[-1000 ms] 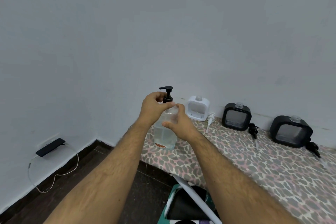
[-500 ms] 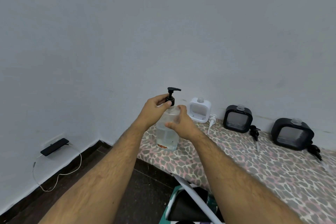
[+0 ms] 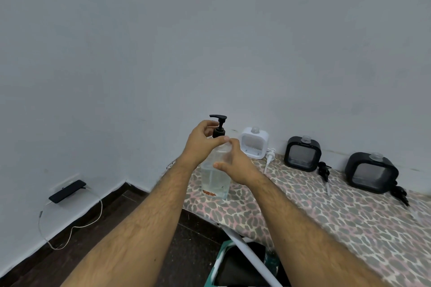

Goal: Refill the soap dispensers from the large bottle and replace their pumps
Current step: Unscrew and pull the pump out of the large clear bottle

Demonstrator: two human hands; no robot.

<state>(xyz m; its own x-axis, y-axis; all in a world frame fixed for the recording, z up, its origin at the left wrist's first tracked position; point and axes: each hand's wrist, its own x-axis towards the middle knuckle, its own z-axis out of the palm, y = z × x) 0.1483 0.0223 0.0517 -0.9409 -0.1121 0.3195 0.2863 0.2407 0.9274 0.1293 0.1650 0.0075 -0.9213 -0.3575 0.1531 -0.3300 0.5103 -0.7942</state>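
- A person's two bare hands are working at the large bottle (image 3: 214, 177), a clear one partly filled with clear liquid, which is standing upright at the near-left end of a table covered in a leopard-print cloth (image 3: 326, 212).
- The left hand (image 3: 202, 144) is curling around the collar of the bottle's black pump (image 3: 218, 126), thumb and fingers pinching it just below the nozzle.
- The right hand (image 3: 233, 163) is wrapping around the bottle's shoulder and upper body, fingers curled against the clear plastic.
- Right of the bottle, a white dispenser (image 3: 254, 143) is sitting against the grey wall (image 3: 210, 42), its neck open, with a white pump (image 3: 269, 157) lying on the cloth just beside it.
- Farther right of the bottle, a black dispenser (image 3: 303, 154) is standing at the wall with a black pump (image 3: 324, 171) lying beside it.
- Farthest right from the bottle, a second black dispenser (image 3: 370, 172) is sitting with another black pump (image 3: 400, 193) lying at its right side.
- Left of the bottle and lower, a dark phone (image 3: 67, 191) is resting on a wall fitting, with a white cable (image 3: 70, 235) looping down towards the dark floor (image 3: 116, 228).
- Below the bottle, under the table edge, a white table leg (image 3: 245, 247) is crossing a teal-rimmed bag or bin (image 3: 221, 263); which of the two cannot be told.
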